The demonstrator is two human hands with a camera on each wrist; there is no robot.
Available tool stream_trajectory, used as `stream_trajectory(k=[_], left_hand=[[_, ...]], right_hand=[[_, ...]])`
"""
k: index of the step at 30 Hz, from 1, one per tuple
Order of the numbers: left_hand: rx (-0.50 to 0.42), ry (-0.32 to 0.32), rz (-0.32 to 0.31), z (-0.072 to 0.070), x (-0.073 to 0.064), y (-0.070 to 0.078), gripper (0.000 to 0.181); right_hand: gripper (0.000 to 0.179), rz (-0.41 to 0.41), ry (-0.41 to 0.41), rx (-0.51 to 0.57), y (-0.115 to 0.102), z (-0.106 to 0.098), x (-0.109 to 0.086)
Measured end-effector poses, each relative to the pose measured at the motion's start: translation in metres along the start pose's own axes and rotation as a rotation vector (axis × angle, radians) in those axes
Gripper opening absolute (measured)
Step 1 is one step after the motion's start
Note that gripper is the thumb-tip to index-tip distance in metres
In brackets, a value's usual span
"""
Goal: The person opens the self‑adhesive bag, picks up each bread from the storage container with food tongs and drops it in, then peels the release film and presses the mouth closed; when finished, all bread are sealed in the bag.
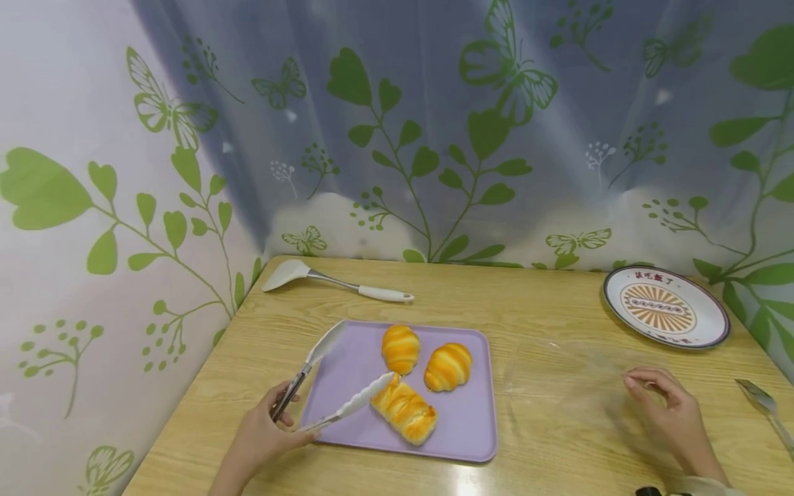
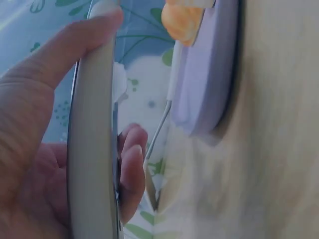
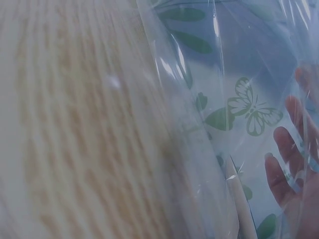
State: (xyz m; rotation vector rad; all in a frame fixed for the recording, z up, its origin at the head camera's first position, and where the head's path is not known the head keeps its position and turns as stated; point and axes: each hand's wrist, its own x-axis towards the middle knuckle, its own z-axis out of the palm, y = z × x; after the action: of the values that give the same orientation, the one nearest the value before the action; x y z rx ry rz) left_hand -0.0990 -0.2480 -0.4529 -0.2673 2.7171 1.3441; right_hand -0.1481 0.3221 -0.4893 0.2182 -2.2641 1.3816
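My left hand (image 1: pixel 263 434) holds metal tongs with whitish tips (image 1: pixel 356 403), their arms spread apart over the left part of a lilac tray (image 1: pixel 465 427). One tip reaches the upper end of an oblong bread (image 1: pixel 409 417); whether it touches is unclear. Two rounded breads, one at the back (image 1: pixel 400 349) and one on the right (image 1: pixel 448 367), lie on the same tray. To the right, my right hand (image 1: pixel 673 417) pinches a clear plastic bag (image 1: pixel 558 372) between thumb and forefinger. In the right wrist view, the bag (image 3: pixel 199 164) spreads across much of the picture, with fingers (image 3: pixel 286 149) showing through it.
A turner with a white head and handle (image 1: pixel 384 295) lies behind the tray. At the back right stands a round patterned plate (image 1: pixel 707 313), and a fork (image 1: pixel 758 396) lies near the right edge. Patterned cloth (image 1: pixel 428 165) hangs behind the wooden table (image 1: pixel 527 296).
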Motion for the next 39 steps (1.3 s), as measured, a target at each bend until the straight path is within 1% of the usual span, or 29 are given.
stream_trajectory(k=[2, 6, 9, 11, 14, 19, 22, 24, 26, 28, 31, 35, 39], left_hand=[[0.011, -0.025, 0.02, 0.004, -0.004, -0.001, 0.094], [0.022, -0.123, 0.099, 0.007, -0.009, -0.004, 0.096], [0.019, -0.187, 0.127, 0.009, -0.01, -0.006, 0.095], [0.031, -0.202, 0.135, 0.012, -0.01, -0.007, 0.095], [0.041, -0.202, 0.142, 0.017, -0.009, -0.006, 0.094], [0.051, -0.197, 0.178, 0.024, -0.009, -0.004, 0.093], [0.048, -0.203, 0.169, 0.024, -0.01, -0.003, 0.094], [0.042, -0.196, 0.143, 0.023, -0.011, -0.004, 0.095], [0.05, -0.171, 0.122, 0.019, -0.011, -0.005, 0.095], [0.065, -0.142, 0.115, 0.014, -0.011, -0.008, 0.094], [0.073, -0.126, 0.107, 0.004, -0.01, -0.013, 0.091], [0.061, -0.156, 0.095, -0.003, -0.01, -0.014, 0.091], [0.067, -0.186, 0.116, -0.002, -0.013, -0.009, 0.093]], right_hand=[[0.021, 0.001, 0.0, -0.001, 0.0, 0.0, 0.0], [0.021, -0.004, 0.003, -0.007, 0.0, 0.001, -0.001], [0.021, -0.005, 0.001, -0.012, 0.001, 0.001, -0.001], [0.019, 0.0, -0.003, -0.012, 0.001, 0.001, -0.001], [0.015, 0.013, -0.013, -0.018, 0.001, 0.001, -0.001], [0.012, 0.029, -0.029, -0.028, 0.001, 0.0, -0.002], [0.011, 0.029, -0.03, -0.032, 0.0, 0.001, -0.001], [0.011, 0.028, -0.029, -0.032, 0.0, 0.001, -0.001], [0.011, 0.027, -0.027, -0.032, 0.0, 0.001, -0.001], [0.011, 0.026, -0.026, -0.031, 0.0, 0.001, -0.001], [0.012, 0.025, -0.025, -0.03, 0.0, 0.001, -0.001], [0.013, 0.023, -0.024, -0.033, 0.0, 0.001, -0.001], [0.013, 0.021, -0.02, -0.033, 0.0, 0.001, -0.001]])
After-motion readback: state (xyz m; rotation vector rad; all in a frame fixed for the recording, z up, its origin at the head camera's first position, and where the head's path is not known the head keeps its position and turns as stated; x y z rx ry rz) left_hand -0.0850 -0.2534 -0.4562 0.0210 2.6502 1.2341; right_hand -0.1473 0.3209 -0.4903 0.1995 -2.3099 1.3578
